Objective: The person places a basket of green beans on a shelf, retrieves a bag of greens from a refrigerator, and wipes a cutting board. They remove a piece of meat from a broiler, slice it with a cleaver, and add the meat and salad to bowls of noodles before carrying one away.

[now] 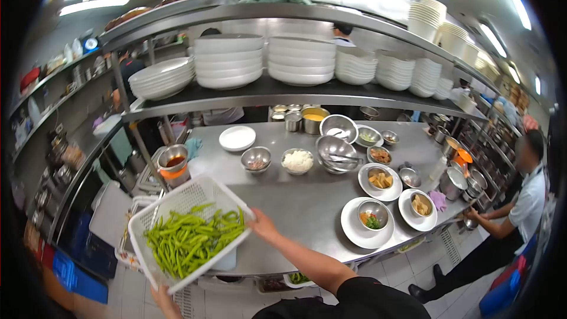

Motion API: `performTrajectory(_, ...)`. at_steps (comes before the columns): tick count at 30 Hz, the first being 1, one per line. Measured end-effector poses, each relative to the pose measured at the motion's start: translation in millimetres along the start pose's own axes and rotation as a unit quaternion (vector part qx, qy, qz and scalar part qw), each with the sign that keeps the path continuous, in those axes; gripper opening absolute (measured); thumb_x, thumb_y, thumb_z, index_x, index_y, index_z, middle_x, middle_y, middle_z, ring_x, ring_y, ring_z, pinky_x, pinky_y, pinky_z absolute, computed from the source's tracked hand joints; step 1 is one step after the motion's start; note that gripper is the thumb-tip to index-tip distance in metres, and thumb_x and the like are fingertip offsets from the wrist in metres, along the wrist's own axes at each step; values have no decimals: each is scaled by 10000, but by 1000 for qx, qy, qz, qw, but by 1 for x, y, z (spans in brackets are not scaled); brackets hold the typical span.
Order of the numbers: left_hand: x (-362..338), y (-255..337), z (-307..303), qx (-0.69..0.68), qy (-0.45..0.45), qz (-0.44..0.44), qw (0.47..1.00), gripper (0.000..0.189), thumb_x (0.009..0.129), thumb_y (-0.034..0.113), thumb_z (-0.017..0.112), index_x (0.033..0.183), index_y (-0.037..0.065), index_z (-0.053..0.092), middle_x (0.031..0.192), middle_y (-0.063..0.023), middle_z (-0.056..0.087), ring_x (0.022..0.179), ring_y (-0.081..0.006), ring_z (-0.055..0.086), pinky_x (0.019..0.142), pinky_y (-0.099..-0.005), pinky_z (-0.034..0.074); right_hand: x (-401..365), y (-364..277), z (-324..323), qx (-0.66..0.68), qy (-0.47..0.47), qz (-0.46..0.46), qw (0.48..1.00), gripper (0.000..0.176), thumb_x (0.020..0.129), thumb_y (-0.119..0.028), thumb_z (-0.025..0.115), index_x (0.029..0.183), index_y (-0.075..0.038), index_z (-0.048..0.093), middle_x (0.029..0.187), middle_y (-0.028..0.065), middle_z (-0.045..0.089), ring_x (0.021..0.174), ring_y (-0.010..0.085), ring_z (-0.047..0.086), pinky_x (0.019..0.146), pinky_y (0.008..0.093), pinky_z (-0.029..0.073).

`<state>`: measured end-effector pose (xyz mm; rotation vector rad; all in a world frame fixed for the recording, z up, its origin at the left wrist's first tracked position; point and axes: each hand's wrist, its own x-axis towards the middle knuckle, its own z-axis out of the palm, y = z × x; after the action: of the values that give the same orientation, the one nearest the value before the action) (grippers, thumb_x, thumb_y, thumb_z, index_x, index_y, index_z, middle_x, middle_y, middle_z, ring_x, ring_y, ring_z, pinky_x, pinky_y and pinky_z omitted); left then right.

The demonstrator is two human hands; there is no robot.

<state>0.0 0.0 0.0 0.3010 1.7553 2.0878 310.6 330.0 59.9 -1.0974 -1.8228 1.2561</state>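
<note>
A white perforated plastic basket (236, 201) full of long green chili peppers (192, 239) is held tilted over the left front edge of the steel counter. My right hand (263, 226) grips its right rim, fingers partly hidden behind the wall. At the near corner, my left hand (163, 300) is closed on the basket's lower edge, low in the view. Beyond the basket stands a steel pot of dark red sauce (174, 162) with an orange band. Bowls of pale minced food (256, 159) and white shredded food (297, 162) sit farther back on the counter.
White plates carrying small bowls (367, 224) stand on the counter (283, 201) at right. Tongs (345, 158) rest in a steel bowl. A shelf (301, 95) with stacked white bowls (229, 62) spans the back. A co-worker (528, 201) stands at the right; a blue bin (80, 277) is lower left.
</note>
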Motion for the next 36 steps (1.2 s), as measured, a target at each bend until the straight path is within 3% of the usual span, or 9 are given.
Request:
performTrajectory(7, -30, 166, -47, -47, -108, 163, 980, 480, 816, 252, 477, 1240, 28, 490, 1199, -135, 550, 1149, -255, 506, 985, -422, 410, -107, -159, -85, 76, 23, -316, 946, 828, 726, -333, 754, 1379, -18, 355, 1175, 189, 549, 1105, 324, 526, 975, 402, 389)
performTrajectory(14, -22, 438, 70, -138, -432, 256, 854, 462, 896, 217, 440, 1266, -60, 440, 1331, -190, 468, 1240, -287, 445, 1078, -418, 313, -138, -355, -242, -278, 314, -646, 638, 609, 664, -457, 738, 1126, -73, 635, 927, 94, 567, 909, 268, 522, 827, 384, 417)
performTrajectory(18, -33, 529, 185, -184, -417, 259, 852, 486, 974, 345, 346, 1331, 22, 414, 1337, -138, 483, 1214, -257, 484, 990, -410, 403, -137, -468, -342, -380, 451, -738, 328, 432, 891, -485, 507, 999, -97, 663, 955, 57, 666, 931, 239, 579, 897, 365, 368)
performTrajectory(22, -112, 577, 311, -266, -330, 236, 874, 543, 979, 430, 316, 1374, 62, 369, 1353, -103, 480, 1209, -273, 498, 982, -454, 420, -168, -529, -419, -403, 555, -691, 228, 395, 892, -457, 524, 1019, -107, 657, 912, 56, 653, 862, 223, 571, 849, 348, 393)
performTrajectory(23, -77, 602, 339, -168, -659, 272, 681, 525, 976, 420, 331, 1356, 65, 398, 1347, -112, 487, 1209, -281, 496, 1005, -459, 396, -177, -539, -437, -408, 574, -678, 210, 386, 892, -450, 528, 1024, -110, 655, 901, 56, 649, 845, 219, 569, 836, 344, 399)
performTrajectory(25, -91, 607, 384, -169, -711, 273, 625, 522, 965, 426, 356, 1332, 63, 433, 1293, -129, 528, 1188, -285, 512, 1017, -465, 383, -196, -551, -465, -418, 599, -657, 186, 368, 893, -436, 537, 1034, -115, 652, 880, 55, 643, 810, 212, 565, 812, 335, 412)
performTrajectory(26, -106, 604, 410, -278, -463, 246, 805, 538, 958, 442, 365, 1327, 58, 439, 1245, -136, 563, 1167, -280, 529, 1004, -466, 393, -202, -553, -477, -423, 605, -651, 178, 360, 893, -429, 541, 1039, -118, 651, 869, 55, 640, 793, 208, 563, 800, 331, 418)
performTrajectory(33, -95, 583, 552, -291, -627, 321, 647, 799, 861, 601, 454, 1485, 234, 118, 1475, -120, 299, 1110, -335, 532, 872, -488, 478, -219, -566, -516, -439, 629, -624, 151, 309, 895, -379, 571, 1073, -137, 640, 793, 52, 617, 672, 181, 549, 715, 301, 463)
performTrajectory(36, -132, 548, 594, -132, -347, 470, 801, 777, 893, 625, 363, 1400, 38, 312, 1383, -206, 405, 1212, -271, 491, 980, -406, 389, -199, -576, -505, -429, 635, -624, 151, 292, 895, -358, 584, 1087, -145, 636, 761, 51, 607, 621, 169, 543, 678, 288, 482)
